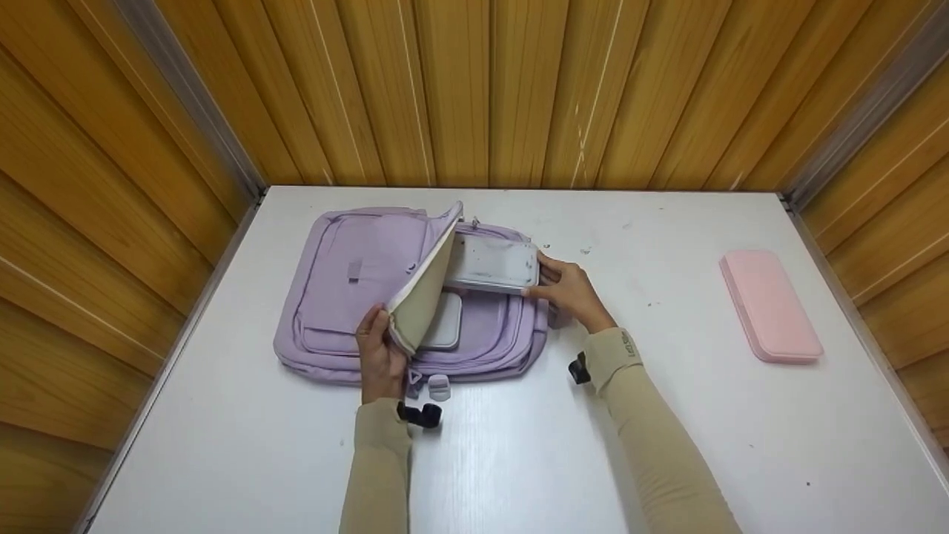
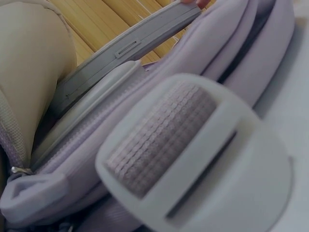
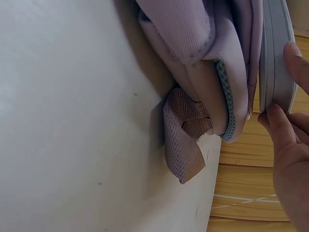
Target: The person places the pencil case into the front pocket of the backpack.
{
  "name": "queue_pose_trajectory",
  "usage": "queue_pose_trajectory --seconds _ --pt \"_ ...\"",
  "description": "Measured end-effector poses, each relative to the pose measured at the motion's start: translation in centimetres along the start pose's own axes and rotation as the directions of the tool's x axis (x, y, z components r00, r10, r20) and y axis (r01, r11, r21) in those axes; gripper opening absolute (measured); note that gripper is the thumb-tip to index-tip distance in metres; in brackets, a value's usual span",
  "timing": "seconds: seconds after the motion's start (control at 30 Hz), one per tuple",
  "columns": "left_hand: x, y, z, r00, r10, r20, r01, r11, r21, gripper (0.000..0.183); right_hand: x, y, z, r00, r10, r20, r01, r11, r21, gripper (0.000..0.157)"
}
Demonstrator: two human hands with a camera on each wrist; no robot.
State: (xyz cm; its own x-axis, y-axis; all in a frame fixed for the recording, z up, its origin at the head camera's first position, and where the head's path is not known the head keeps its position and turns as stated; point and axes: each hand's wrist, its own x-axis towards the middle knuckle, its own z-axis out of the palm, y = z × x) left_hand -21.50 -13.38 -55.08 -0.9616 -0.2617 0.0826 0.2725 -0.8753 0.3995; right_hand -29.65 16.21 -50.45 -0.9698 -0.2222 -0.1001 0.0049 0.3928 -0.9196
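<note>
While left hand (image 1: 379,356) holds flap of purple bag (image 1: 348,297) open, right hand (image 1: 567,285) pinches grey case (image 1: 493,263) at 3 o'clock of bag mouth. Risk: flap drops, blocks entry.

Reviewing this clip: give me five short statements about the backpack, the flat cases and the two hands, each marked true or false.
1. The left hand holds the flap of the purple backpack open. True.
2. The right hand holds the pink case. False: it grips a grey case at the bag's opening; the pink case lies apart on the table.
3. A second grey case already lies inside the bag. True.
4. The backpack stands upright. False: it lies flat.
5. Both hands grip the grey case. False: only the right does.
</note>
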Motion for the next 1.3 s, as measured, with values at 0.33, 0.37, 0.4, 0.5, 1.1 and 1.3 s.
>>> queue_pose_trajectory --seconds 0.33,0.37,0.4,0.5,1.1,1.3 --pt "0.0 -0.1 0.0 0.999 -0.002 0.036 0.002 1.000 -0.007 0.012 0.2 -0.5 0.2 1.000 -0.017 0.016 0.018 0.999 -0.030 0.084" --pt "0.0 -0.1 0.0 0.999 0.001 0.035 -0.001 1.000 0.001 0.012 0.2 -0.6 0.3 1.000 -0.020 0.016 0.020 0.999 -0.029 0.084" --pt "0.0 -0.1 0.0 0.999 0.000 0.033 0.000 1.000 0.000 0.013 0.2 -0.7 0.3 1.000 -0.022 0.017 0.023 0.999 -0.032 0.084" --pt "0.0 0.0 0.0 0.999 0.000 0.033 0.000 1.000 -0.001 0.013 0.3 -0.8 0.4 1.000 -0.024 0.017 0.024 0.999 -0.044 0.084" --pt "0.1 -0.1 -0.1 1.000 0.006 0.009 -0.006 1.000 0.002 0.014 0.9 -1.3 1.5 1.000 -0.024 -0.013 0.024 0.999 -0.022 0.082" --pt "0.2 0.0 0.0 1.000 -0.006 -0.010 0.006 1.000 0.011 0.014 1.2 -1.6 1.8 0.999 -0.030 -0.010 0.030 0.999 -0.046 0.078"
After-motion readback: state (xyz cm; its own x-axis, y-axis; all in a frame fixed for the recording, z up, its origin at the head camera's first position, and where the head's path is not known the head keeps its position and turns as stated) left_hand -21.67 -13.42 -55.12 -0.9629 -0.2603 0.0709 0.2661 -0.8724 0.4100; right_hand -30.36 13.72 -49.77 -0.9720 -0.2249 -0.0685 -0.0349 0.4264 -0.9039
